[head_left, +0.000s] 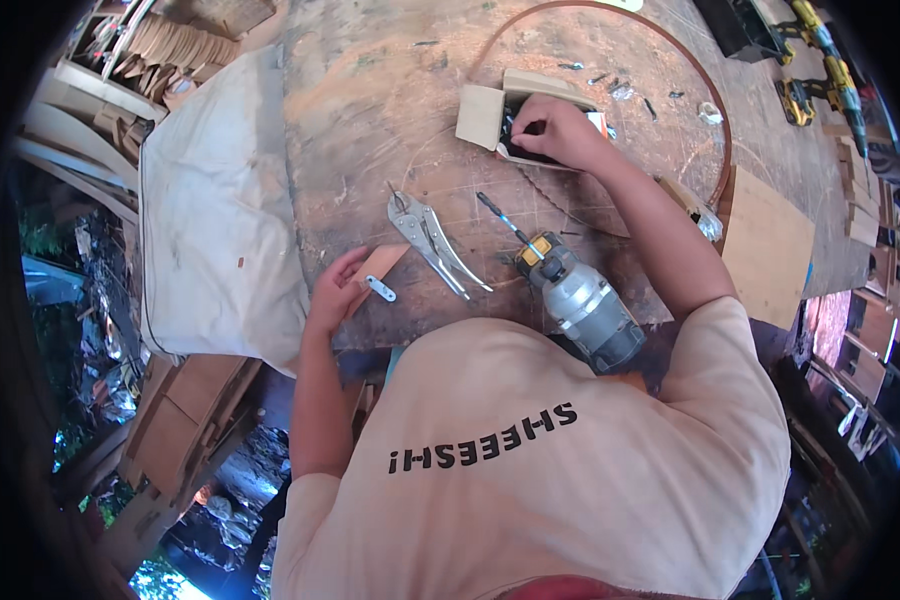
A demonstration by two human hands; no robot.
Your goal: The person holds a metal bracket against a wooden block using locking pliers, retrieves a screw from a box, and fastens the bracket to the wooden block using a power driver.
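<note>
The left hand [338, 290] grips a flat wood piece [384, 263], with a small metal plate [381, 289] by its edge, just left of the pliers [420, 225]. Up and right of the pliers, the right hand [558, 132] is at an open cardboard box [480, 115], fingers curled; I can't tell if they pinch anything. A drill [588, 308] lies right of the pliers.
</note>
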